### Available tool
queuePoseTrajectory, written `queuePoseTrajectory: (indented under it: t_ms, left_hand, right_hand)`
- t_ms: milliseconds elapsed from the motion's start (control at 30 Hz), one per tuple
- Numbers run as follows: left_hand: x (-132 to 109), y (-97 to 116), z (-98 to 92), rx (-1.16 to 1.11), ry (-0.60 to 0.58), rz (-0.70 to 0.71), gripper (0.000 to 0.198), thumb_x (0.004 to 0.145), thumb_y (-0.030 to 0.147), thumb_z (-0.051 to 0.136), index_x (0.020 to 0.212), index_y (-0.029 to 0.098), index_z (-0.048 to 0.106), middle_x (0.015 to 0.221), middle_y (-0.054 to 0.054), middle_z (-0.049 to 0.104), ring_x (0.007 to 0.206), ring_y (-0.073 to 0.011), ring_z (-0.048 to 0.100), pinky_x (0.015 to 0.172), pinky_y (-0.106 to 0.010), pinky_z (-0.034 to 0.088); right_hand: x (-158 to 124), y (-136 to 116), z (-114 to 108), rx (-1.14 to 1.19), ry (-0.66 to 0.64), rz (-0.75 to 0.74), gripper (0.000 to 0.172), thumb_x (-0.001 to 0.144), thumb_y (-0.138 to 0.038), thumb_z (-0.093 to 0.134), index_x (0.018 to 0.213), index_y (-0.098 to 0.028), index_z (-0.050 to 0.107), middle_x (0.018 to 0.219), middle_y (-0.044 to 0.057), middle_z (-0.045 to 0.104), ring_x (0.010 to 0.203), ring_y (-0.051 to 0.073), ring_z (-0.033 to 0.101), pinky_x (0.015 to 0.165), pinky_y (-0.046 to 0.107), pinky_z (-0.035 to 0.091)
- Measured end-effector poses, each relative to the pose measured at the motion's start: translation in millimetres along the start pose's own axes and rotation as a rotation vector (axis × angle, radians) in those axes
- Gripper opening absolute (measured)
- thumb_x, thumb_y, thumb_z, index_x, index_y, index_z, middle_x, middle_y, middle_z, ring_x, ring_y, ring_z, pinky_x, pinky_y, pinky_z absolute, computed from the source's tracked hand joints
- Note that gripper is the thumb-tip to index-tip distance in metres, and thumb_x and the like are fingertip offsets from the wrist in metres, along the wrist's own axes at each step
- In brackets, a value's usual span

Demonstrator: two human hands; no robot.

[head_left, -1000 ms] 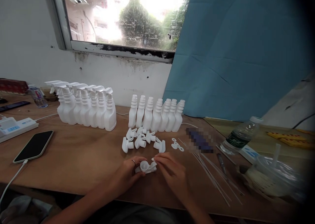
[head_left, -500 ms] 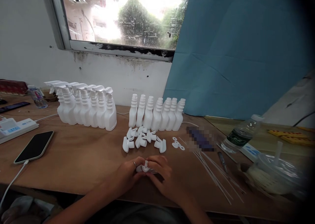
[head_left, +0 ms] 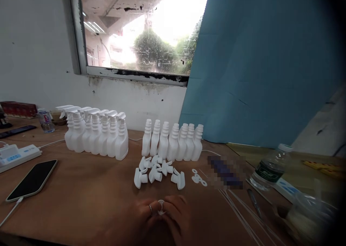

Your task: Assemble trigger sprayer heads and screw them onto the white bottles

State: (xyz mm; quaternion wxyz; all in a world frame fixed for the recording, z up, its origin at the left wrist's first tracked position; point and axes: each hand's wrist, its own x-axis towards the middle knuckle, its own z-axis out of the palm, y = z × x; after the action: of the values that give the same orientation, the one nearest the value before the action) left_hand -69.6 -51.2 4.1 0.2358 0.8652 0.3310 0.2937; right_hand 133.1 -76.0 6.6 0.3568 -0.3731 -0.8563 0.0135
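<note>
Near the front of the table, my left hand [head_left: 146, 214] and my right hand [head_left: 177, 214] meet around a white spray bottle head [head_left: 161, 207]. Fingers of both hands are closed on it, and only a small rounded part shows between them. Just beyond my hands lie several loose white spray bottle heads [head_left: 155, 174] in a cluster. To their right are several flat white washers [head_left: 199, 179]. Long thin white tubes [head_left: 240, 217] lie on the right of the table.
Behind the loose heads stands a row of open white bottles [head_left: 173, 145]. White bottles with spray heads [head_left: 122, 141] stand at left. A phone [head_left: 32, 179] and power strip [head_left: 20, 157] lie far left. A water bottle [head_left: 267, 172], knife [head_left: 254, 202] and lidded cup [head_left: 308, 217] are at right.
The view has tilted up, so the table and my hands sit lower in the picture. Both hands still hold the spray bottle head, slightly blurred now.
</note>
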Motion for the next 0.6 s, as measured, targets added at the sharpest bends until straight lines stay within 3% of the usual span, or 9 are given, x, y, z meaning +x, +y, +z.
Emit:
queuePoseTrajectory:
  t_ms: [100,200,300,367,433,533,600]
  left_hand:
    - [0.0,1.0,-0.9,0.005,0.004,0.036,0.020,0.093,0.017,0.054,0.108,0.026,0.062,0.102,0.000,0.070,0.089,-0.0132,0.067,0.083,-0.020,0.051]
    - [-1.6,3.0,-1.7,0.016,-0.004,0.040,0.025,0.092,0.013,0.053,0.111,0.027,0.061,0.105,0.000,0.069,0.091,-0.0134,0.066,0.083,-0.020,0.050]
    - [-4.3,2.9,0.5,0.069,0.015,-0.008,0.014,0.091,0.016,0.054,0.101,0.023,0.061,0.095,0.000,0.068,0.082,-0.0138,0.065,0.075,-0.021,0.050]
    - [-5.7,2.2,3.1,0.080,0.041,-0.071,0.006,0.091,0.019,0.055,0.095,0.022,0.059,0.089,0.001,0.067,0.078,-0.0140,0.064,0.071,-0.021,0.050]
    - [-6.3,2.1,4.8,0.043,0.049,-0.138,0.013,0.090,0.020,0.057,0.102,0.024,0.057,0.091,0.002,0.068,0.078,-0.0140,0.064,0.072,-0.022,0.049]
    - [-5.4,4.1,3.4,-0.006,0.045,-0.164,0.028,0.088,0.019,0.058,0.114,0.027,0.053,0.099,0.003,0.068,0.085,-0.0142,0.065,0.077,-0.022,0.049]
    - [-4.2,6.0,0.5,-0.007,0.034,-0.122,0.028,0.088,0.018,0.057,0.115,0.028,0.054,0.105,0.002,0.067,0.090,-0.0147,0.065,0.081,-0.024,0.049]
  right_hand:
    - [-0.9,-7.8,3.6,-0.106,0.073,0.019,0.031,0.092,-0.011,0.047,0.120,-0.020,0.056,0.131,0.011,0.058,0.112,0.025,0.059,0.095,0.040,0.049]
    - [-0.2,-15.5,0.1,-0.062,0.005,0.055,0.039,0.092,-0.014,0.049,0.130,-0.022,0.052,0.142,0.009,0.052,0.119,0.022,0.057,0.097,0.034,0.051]
    - [-3.4,-3.1,-17.0,-0.048,0.002,0.139,0.041,0.094,-0.026,0.052,0.135,-0.025,0.049,0.146,0.007,0.047,0.126,0.021,0.053,0.099,0.032,0.050]
    - [-12.8,21.1,-38.2,-0.152,0.106,0.238,0.036,0.096,-0.029,0.047,0.130,-0.024,0.054,0.137,0.009,0.056,0.124,0.023,0.055,0.099,0.036,0.050]
    - [-29.6,52.7,-65.0,-0.350,0.151,0.356,0.024,0.092,-0.031,0.048,0.104,-0.022,0.067,0.108,0.009,0.070,0.102,0.027,0.066,0.091,0.043,0.052]
    - [-61.8,94.8,-102.4,-0.653,-0.001,0.777,0.019,0.085,-0.029,0.052,0.082,-0.019,0.068,0.090,0.012,0.072,0.085,0.033,0.068,0.071,0.043,0.052]
    - [-78.8,110.2,-117.4,-0.649,-0.141,0.965,0.020,0.084,-0.032,0.054,0.074,-0.019,0.066,0.081,0.012,0.071,0.078,0.032,0.069,0.062,0.038,0.048]
